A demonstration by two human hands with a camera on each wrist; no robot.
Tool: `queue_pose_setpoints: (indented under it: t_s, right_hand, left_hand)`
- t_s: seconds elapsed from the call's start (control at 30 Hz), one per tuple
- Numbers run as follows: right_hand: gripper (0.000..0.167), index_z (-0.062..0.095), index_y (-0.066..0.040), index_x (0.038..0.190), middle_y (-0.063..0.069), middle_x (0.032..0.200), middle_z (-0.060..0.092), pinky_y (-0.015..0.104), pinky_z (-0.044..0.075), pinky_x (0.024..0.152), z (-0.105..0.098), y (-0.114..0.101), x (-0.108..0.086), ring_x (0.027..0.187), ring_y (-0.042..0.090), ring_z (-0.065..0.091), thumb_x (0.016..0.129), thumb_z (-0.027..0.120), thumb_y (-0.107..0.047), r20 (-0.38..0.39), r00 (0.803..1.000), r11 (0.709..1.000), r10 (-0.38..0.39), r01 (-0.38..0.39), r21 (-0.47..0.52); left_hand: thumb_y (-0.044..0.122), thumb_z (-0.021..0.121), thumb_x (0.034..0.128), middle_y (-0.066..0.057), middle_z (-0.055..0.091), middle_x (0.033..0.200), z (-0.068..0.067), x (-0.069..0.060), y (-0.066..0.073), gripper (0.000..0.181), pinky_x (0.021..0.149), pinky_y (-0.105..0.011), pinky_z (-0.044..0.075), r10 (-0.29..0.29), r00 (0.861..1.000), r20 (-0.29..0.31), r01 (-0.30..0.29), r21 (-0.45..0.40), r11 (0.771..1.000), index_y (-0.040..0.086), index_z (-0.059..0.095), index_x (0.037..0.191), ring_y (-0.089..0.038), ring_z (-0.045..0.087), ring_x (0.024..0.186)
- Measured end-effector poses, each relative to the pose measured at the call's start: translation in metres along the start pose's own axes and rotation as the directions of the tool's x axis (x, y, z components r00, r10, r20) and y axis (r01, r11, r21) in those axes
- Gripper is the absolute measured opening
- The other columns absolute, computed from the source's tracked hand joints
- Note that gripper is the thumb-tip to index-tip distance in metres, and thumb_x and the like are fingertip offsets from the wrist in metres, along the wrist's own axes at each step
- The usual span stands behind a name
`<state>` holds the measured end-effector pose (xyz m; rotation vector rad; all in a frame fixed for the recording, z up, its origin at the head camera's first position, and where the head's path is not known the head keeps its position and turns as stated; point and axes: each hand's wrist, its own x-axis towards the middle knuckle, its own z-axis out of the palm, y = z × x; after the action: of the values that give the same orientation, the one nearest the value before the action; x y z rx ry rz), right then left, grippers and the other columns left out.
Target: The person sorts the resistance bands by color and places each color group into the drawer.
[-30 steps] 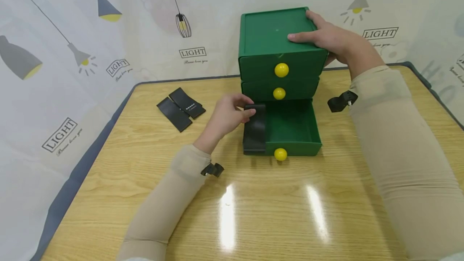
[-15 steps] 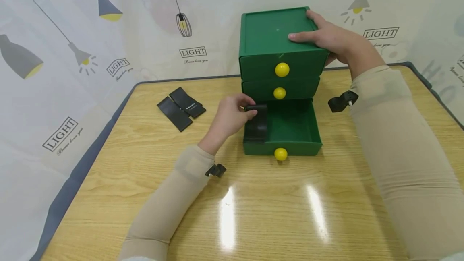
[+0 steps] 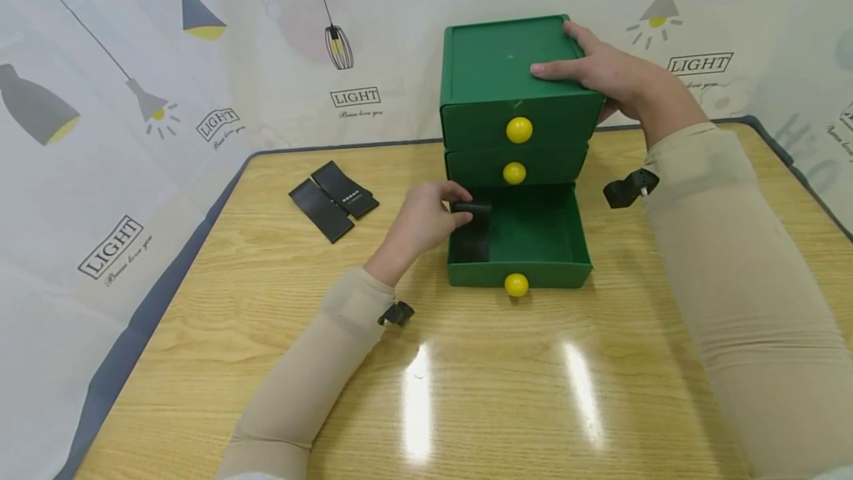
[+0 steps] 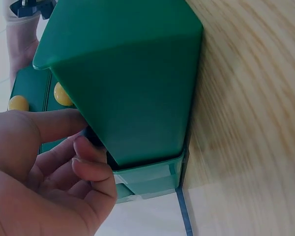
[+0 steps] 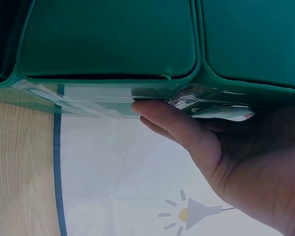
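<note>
A green three-drawer cabinet (image 3: 513, 58) with round yellow knobs stands on the table. Its bottom drawer (image 3: 540, 274) is pulled out. At the left side of that drawer, my left hand (image 3: 429, 217) pinches the upper end of a flat, glossy black piece (image 3: 472, 243) whose lower part lies inside the drawer. In the left wrist view, the drawer's side wall hides most of the piece. My right hand (image 3: 616, 76) rests on the cabinet's top right edge, thumb lying across the top. Other fingers (image 5: 172, 123) lie straight along the cabinet's side in the right wrist view.
Two flat black pieces (image 3: 321, 210) lie side by side on the wooden table (image 3: 266, 302), left of the cabinet; one bears small white print. Behind the table hangs a pale cloth (image 3: 286, 43) printed with lamps. A small black camera mount sits on each wrist.
The black piece's near end has gone from over the drawer's front wall to inside the drawer. My left hand has shifted slightly right and lower. My right hand has stayed in place.
</note>
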<state>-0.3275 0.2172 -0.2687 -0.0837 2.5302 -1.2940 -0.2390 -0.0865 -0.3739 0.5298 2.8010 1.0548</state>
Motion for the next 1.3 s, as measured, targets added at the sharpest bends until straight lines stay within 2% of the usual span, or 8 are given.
queue_pose_setpoints:
  t_s: [0.27, 0.4, 0.53, 0.67, 0.9, 1.1, 1.2, 1.3]
  right_hand:
    - [0.108, -0.030, -0.047, 0.161, 0.013, 0.181, -0.007, 0.060, 0.055, 0.107, 0.001, -0.001, -0.001, 0.148, 0.048, 0.045, 0.098, 0.055, -0.071, -0.004, 1.000, 1.000, -0.006, 0.006, 0.004]
    - [0.108, -0.030, -0.048, 0.160, 0.013, 0.181, -0.008, 0.061, 0.053, 0.109, 0.001, 0.000, -0.001, 0.148, 0.048, 0.045, 0.098, 0.055, -0.071, -0.003, 1.000, 1.000, -0.006, 0.006, 0.002]
    - [0.107, -0.030, -0.048, 0.160, 0.012, 0.180, -0.011, 0.061, 0.053, 0.108, 0.001, 0.001, 0.000, 0.148, 0.048, 0.045, 0.098, 0.055, -0.071, -0.001, 1.000, 1.000, -0.006, 0.006, -0.006]
    - [0.107, -0.029, -0.048, 0.161, 0.011, 0.180, -0.013, 0.060, 0.055, 0.106, 0.000, 0.001, 0.001, 0.147, 0.048, 0.045, 0.099, 0.055, -0.071, -0.004, 1.000, 1.000, -0.007, 0.007, -0.010]
    - [0.107, -0.030, -0.048, 0.161, 0.013, 0.180, -0.010, 0.062, 0.053, 0.109, 0.001, 0.001, 0.000, 0.147, 0.049, 0.046, 0.099, 0.054, -0.071, -0.006, 1.000, 1.000, -0.010, 0.010, -0.009]
    - [0.107, -0.030, -0.048, 0.160, 0.014, 0.180, -0.008, 0.060, 0.054, 0.107, 0.000, 0.001, 0.000, 0.147, 0.049, 0.045, 0.099, 0.054, -0.071, -0.003, 1.000, 1.000, -0.007, 0.007, -0.006]
    - [0.107, -0.030, -0.047, 0.161, 0.015, 0.180, -0.008, 0.057, 0.057, 0.103, 0.000, 0.001, 0.000, 0.147, 0.049, 0.045, 0.099, 0.054, -0.071, -0.002, 1.000, 1.000, -0.007, 0.007, -0.008]
    - [0.107, -0.030, -0.047, 0.161, 0.015, 0.180, -0.008, 0.059, 0.056, 0.106, 0.000, 0.000, -0.001, 0.147, 0.050, 0.045, 0.099, 0.054, -0.071, -0.004, 1.000, 1.000, -0.006, 0.006, -0.008]
  left_hand:
    - [0.013, 0.075, 0.1002, -0.009, 0.074, 0.135, 0.000, 0.001, -0.002, 0.029, 0.091, -0.039, 0.060, 0.016, 1.000, -0.025, -0.015, 0.013, 1.000, 0.008, 0.074, 0.129, -0.023, 0.070, 0.101]
    - [0.014, 0.074, 0.1009, -0.008, 0.074, 0.135, -0.002, 0.000, -0.002, 0.029, 0.092, -0.040, 0.060, 0.012, 1.000, -0.029, -0.012, 0.011, 1.000, 0.008, 0.074, 0.130, -0.023, 0.070, 0.101]
    - [0.018, 0.074, 0.1020, -0.006, 0.075, 0.132, -0.011, -0.001, -0.002, 0.026, 0.088, -0.039, 0.060, 0.004, 1.000, -0.021, -0.004, -0.002, 1.000, 0.011, 0.076, 0.127, -0.023, 0.069, 0.101]
    - [0.020, 0.073, 0.1022, -0.005, 0.077, 0.126, -0.030, -0.001, -0.003, 0.022, 0.083, -0.037, 0.059, -0.029, 1.000, -0.009, 0.029, -0.054, 0.998, 0.012, 0.077, 0.122, -0.023, 0.070, 0.098]
    - [0.029, 0.073, 0.1026, -0.003, 0.075, 0.128, -0.074, -0.006, -0.016, 0.028, 0.086, -0.039, 0.059, -0.130, 0.991, 0.015, 0.130, -0.161, 0.978, 0.017, 0.074, 0.128, -0.023, 0.071, 0.099]
    - [0.029, 0.072, 0.1028, -0.007, 0.074, 0.128, -0.112, -0.009, -0.040, 0.031, 0.092, -0.045, 0.054, -0.193, 0.978, -0.079, 0.174, -0.206, 0.963, 0.014, 0.074, 0.130, -0.020, 0.066, 0.083]
    - [0.027, 0.072, 0.1029, -0.011, 0.073, 0.131, -0.128, -0.010, -0.055, 0.033, 0.093, -0.042, 0.053, -0.234, 0.964, -0.126, 0.201, -0.229, 0.952, 0.011, 0.073, 0.132, -0.020, 0.065, 0.082]
    - [0.029, 0.072, 0.1028, -0.010, 0.072, 0.130, -0.140, -0.013, -0.068, 0.035, 0.089, -0.037, 0.052, -0.281, 0.944, -0.175, 0.240, -0.225, 0.944, 0.011, 0.072, 0.133, -0.020, 0.067, 0.086]
